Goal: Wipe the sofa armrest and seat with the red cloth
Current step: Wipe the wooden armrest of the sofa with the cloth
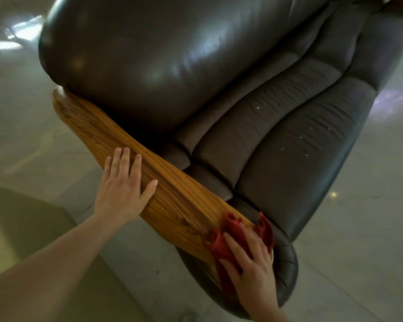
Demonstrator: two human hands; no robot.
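The sofa (277, 140) sits on a pale glossy floor (28, 126), dark brown leather with a fat, shiny backrest (163, 54) catching the light. Along its near side runs a wooden armrest (130, 159), honey-coloured with strong grain, sloping from the back corner down toward the front.

The person's right hand (249, 268) is pressed flat on the red cloth (230, 231) at the front end of the armrest. The fingers (233, 245) are spread and laid on top of the cloth, palm down, pinning it against the wood and not closed round it. The cloth is bunched up, folds of it sticking out past the fingertips, and one edge hangs over the inner side of the armrest, just beside the seat (289, 173).

The left hand (123, 191) lies farther up the same armrest, around its middle, well apart from the cloth. It is open and flat with the fingers stretched out together and the thumb angled across the wood; it holds nothing. The bare forearm (56, 263) reaches in from the lower left.

The seat is padded in long ridges, creased, with a few small white specks (305, 133) scattered on the leather. To the lower left, a dim greenish slab (16, 224) stands near the sofa; I cannot tell what it is.
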